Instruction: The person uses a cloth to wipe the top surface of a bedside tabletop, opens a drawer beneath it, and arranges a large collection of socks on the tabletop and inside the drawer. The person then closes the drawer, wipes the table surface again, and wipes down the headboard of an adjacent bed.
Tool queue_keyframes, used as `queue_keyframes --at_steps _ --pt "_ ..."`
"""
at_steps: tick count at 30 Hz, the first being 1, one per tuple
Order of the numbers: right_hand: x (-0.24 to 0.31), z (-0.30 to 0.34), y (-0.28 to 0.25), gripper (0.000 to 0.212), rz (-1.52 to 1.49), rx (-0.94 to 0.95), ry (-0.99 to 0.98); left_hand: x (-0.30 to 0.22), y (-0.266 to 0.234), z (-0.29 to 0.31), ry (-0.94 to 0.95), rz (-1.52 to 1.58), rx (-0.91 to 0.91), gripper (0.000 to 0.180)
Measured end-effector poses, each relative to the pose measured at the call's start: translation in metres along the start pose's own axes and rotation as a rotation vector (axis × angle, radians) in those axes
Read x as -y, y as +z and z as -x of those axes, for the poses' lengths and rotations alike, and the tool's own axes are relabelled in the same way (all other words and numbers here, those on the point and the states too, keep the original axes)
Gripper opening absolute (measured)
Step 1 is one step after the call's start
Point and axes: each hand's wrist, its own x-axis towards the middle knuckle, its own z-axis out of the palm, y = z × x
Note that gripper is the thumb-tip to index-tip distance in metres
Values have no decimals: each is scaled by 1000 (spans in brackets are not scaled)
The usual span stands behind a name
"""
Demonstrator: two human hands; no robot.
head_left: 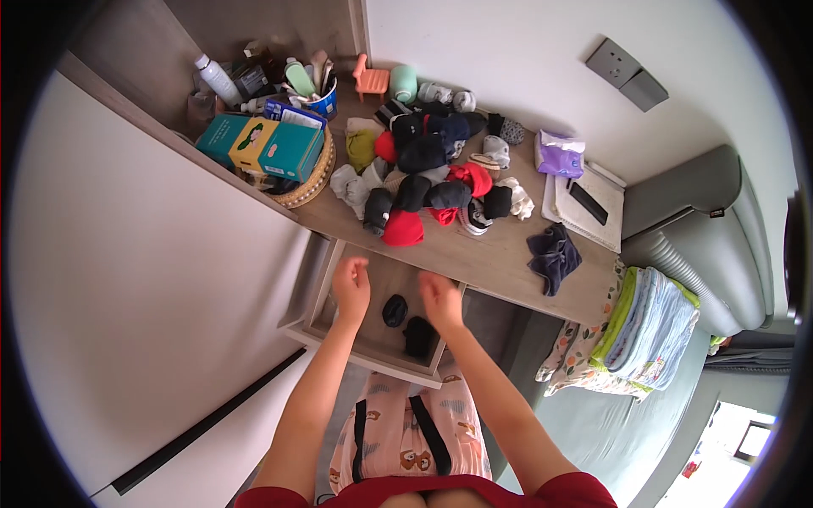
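Above an open wooden drawer [377, 347], my left hand [351, 284] is near its left side, fingers curled with nothing visible in them. My right hand [439, 300] is over the drawer's right side; its fingers are blurred and partly hidden. Between and below the hands, a rolled dark sock [395, 311] and a black sock bundle [418, 336] lie on the drawer's bottom. Just beyond, a heap of rolled socks in black, grey, red, white and olive covers the middle of the desk [500, 245]. A red sock bundle [404, 229] sits at the heap's front edge.
A woven basket [292, 196] with a teal box [254, 146] stands at the left. A dark crumpled cloth [555, 258], a phone [588, 203] on a notebook and a purple pack [560, 154] are on the right. Folded towels [648, 326] lie beside the desk.
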Motion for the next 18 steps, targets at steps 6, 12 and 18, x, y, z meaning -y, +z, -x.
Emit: queue_keyframes --at_steps 6,12,18 --pt "-26 50 60 57 546 421 6 61 -3 86 -308 -825 530 26" --pt "-36 32 75 62 613 522 171 97 -4 82 -183 -719 530 18" --pt "-13 21 30 47 128 34 70 20 7 57 8 -33 -7 14"
